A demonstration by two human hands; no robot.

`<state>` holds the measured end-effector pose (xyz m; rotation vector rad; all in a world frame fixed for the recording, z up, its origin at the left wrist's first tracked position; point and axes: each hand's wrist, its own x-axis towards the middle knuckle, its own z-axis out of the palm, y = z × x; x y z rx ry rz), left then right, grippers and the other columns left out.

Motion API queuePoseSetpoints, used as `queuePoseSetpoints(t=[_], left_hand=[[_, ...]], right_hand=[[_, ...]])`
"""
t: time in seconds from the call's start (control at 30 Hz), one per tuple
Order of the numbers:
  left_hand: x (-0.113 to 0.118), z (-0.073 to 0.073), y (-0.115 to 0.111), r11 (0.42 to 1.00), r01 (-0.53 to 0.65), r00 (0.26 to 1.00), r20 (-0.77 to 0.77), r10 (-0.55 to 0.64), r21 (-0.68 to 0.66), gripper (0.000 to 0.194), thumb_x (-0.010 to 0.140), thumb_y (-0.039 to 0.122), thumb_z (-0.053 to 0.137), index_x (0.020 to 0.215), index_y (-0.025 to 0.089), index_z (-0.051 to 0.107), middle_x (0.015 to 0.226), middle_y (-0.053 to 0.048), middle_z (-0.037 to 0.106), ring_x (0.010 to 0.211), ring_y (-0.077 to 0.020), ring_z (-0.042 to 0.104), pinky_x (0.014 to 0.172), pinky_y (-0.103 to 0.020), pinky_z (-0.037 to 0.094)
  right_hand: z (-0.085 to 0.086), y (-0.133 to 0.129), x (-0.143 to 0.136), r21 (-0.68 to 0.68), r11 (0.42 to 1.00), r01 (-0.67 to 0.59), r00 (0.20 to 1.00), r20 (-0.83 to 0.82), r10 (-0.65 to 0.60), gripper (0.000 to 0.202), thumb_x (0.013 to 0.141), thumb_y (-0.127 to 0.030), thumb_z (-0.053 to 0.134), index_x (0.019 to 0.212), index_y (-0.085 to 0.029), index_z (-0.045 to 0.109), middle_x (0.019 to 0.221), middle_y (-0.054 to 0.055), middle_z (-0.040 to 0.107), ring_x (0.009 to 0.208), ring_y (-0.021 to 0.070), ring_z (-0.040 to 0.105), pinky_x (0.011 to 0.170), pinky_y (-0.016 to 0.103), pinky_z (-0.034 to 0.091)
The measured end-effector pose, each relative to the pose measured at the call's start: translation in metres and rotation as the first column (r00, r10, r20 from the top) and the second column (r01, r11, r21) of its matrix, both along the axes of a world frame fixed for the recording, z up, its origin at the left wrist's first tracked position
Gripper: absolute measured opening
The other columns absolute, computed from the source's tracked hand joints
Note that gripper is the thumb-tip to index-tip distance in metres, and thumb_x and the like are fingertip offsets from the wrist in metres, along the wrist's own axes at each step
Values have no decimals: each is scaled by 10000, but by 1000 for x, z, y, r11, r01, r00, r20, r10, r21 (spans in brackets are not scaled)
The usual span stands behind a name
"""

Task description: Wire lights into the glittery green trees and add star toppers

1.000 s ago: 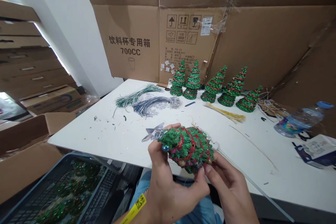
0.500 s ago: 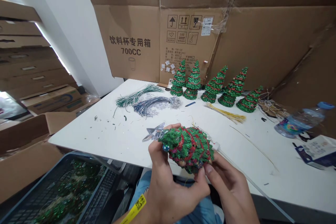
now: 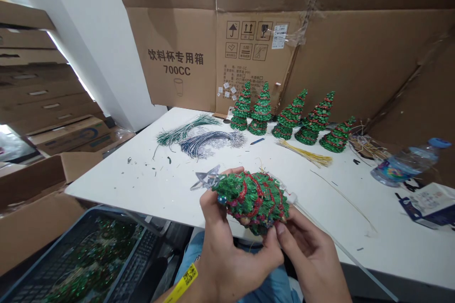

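**Close Work Is Going On Over a Small, Cone-Shaped Green Tinsel Tree [image 3: 259, 203] With Red Garlands**

Lying sideways in midair just over the near edge of a white, flat-topped table [image 3: 142, 194], the tree is pointing its clear, five-pointed star [image 3: 206, 179] leftward and its broad base to the right. The worker's bare left hand [image 3: 231, 251], a yellow printed band [image 3: 181, 284] circling its wrist, is curling its fingers around the narrow top, while its thumb is stretching along the near side toward the base. The bare right hand [image 3: 316, 251] is supporting the base, its fingers tucking partly out of sight and its thumb pressing in beside the left thumb. Both thumbs appear to be pinching at the lower rim, near small round ornaments [image 3: 245, 220]; what is sitting between them is too small to tell. The step in hand is seemingly adjusting trim by the base, and the next move is probably calling for a steady left grip while the right fingertips are working. Along the table's far edge, five similar green-and-red tinsel trees [image 3: 261, 109] are standing in a row
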<state>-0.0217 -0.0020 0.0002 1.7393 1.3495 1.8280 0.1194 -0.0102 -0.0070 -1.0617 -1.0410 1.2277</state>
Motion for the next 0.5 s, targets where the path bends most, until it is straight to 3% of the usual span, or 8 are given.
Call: queuePoseSetpoints(t=[0.33,0.5], left_hand=[[1,0,0,999,-22,1000,12,23,-40,869,758,150,822,1506,280,399,1467,-119,639,1202,-280,785,1013,-432,706],[-1,-4,1,999,-12,1000,-6,12,-37,958,739,142,849,1565,271,380,1536,-145,594,1278,-307,752,946,-386,720]], right_hand=[[2,0,-1,8,1000,21,1000,-8,-21,335,923,-548,891,1018,-228,891,1041,89,867,907,253,798,847,286,659],[1,1,-1,9,1000,14,1000,13,-14,373,932,-576,872,1052,-222,880,1068,99,871,971,277,815,878,297,664]])
